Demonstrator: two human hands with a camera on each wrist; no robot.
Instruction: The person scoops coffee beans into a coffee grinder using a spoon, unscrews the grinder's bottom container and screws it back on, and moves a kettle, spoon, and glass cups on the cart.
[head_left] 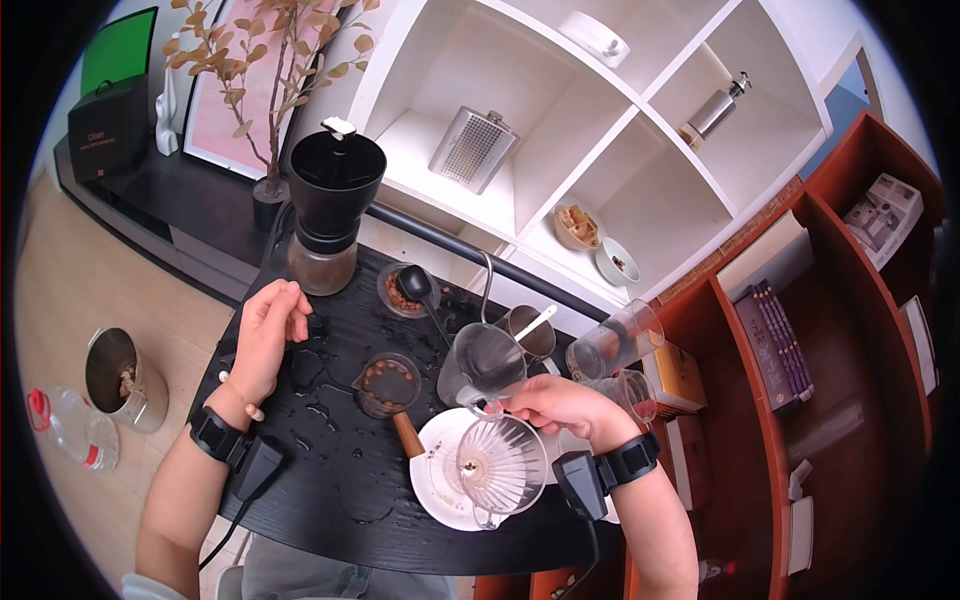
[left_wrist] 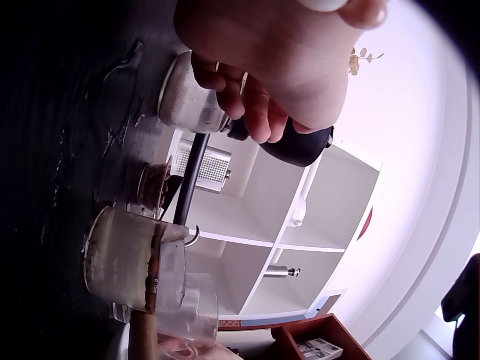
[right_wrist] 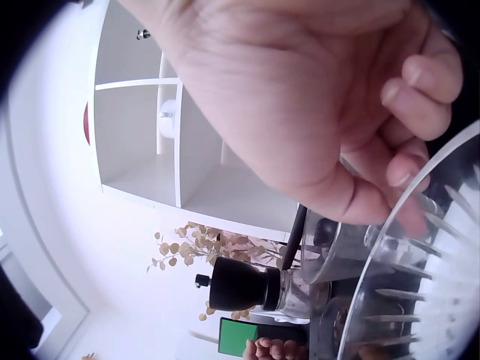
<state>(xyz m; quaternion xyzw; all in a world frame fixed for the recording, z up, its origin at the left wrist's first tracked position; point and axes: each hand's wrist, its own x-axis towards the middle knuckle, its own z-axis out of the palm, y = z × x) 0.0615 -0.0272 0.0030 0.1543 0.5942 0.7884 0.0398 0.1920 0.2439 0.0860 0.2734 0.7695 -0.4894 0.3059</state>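
Observation:
My right hand (head_left: 560, 405) pinches the handle of a clear glass carafe (head_left: 485, 355) with thumb and fingertips. Just below those fingers, a ribbed glass coffee dripper (head_left: 515, 465) stands over a white plate (head_left: 435, 490); its rim covers part of the fingertips in the right wrist view. My left hand (head_left: 268, 330) hovers near the table's left edge, fingers loosely bent, holding nothing. Closest to it is a black coffee grinder (head_left: 335, 185) with a glass base. A glass vessel (head_left: 375, 405) with a wooden handle (head_left: 408, 435) sits between the hands, brown beans visible in it.
Behind it, a small glass bowl (head_left: 425, 310) of beans holds a black scoop (head_left: 412, 283). A metal gooseneck kettle (head_left: 535, 345) and a tall glass (head_left: 610, 340) stand at the back right. Water drops wet the black table (head_left: 330, 480). A metal bin (head_left: 148, 395) is on the floor.

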